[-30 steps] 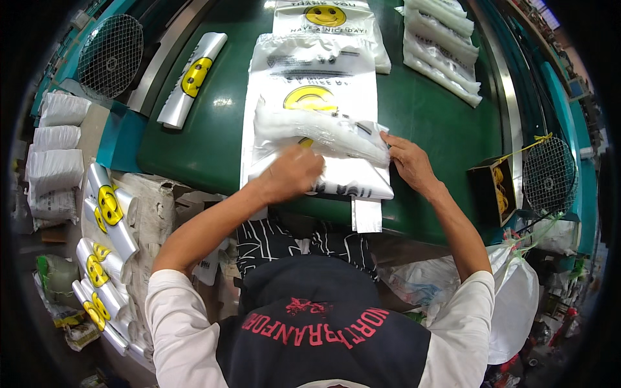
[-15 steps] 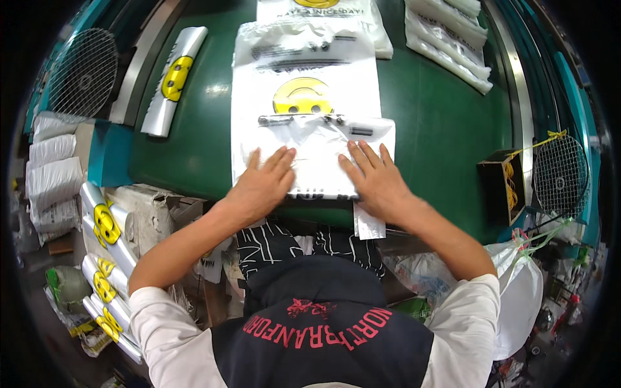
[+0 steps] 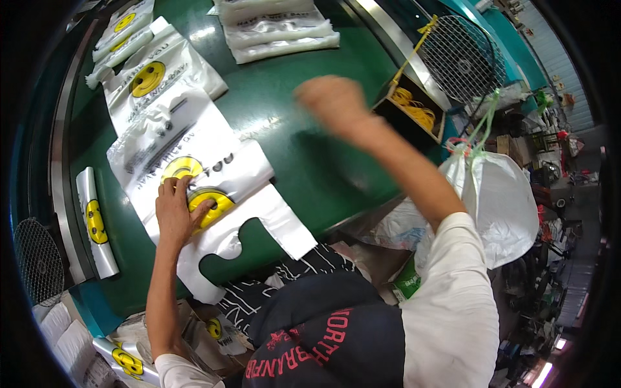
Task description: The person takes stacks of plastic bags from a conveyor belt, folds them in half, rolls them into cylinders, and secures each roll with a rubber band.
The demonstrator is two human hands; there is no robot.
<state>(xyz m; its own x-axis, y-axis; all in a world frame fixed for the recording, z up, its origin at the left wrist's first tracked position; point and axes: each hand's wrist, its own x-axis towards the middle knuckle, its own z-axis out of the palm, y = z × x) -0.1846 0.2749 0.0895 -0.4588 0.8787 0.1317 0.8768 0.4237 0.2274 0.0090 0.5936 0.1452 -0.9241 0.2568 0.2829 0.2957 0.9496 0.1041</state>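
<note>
Green worktop [image 3: 336, 187] gleamed under the lights, and on its near side lay the white plastic bags [image 3: 246, 168], folded partway, their cut handles [image 3: 288, 226] reaching the near edge. Down went pressure from the left hand [image 3: 174, 210], fingers spread across the fold! Out wide, the right hand [image 3: 333, 103] blurred near the open box [image 3: 442, 129] of yellow ties [image 3: 417, 115]; whether it pinched anything, I couldn't tell. Trouble seemed likeliest at that fold: a lighter palm could have let slick film spring open, and a snagged handle might have dragged layers askew.
</note>
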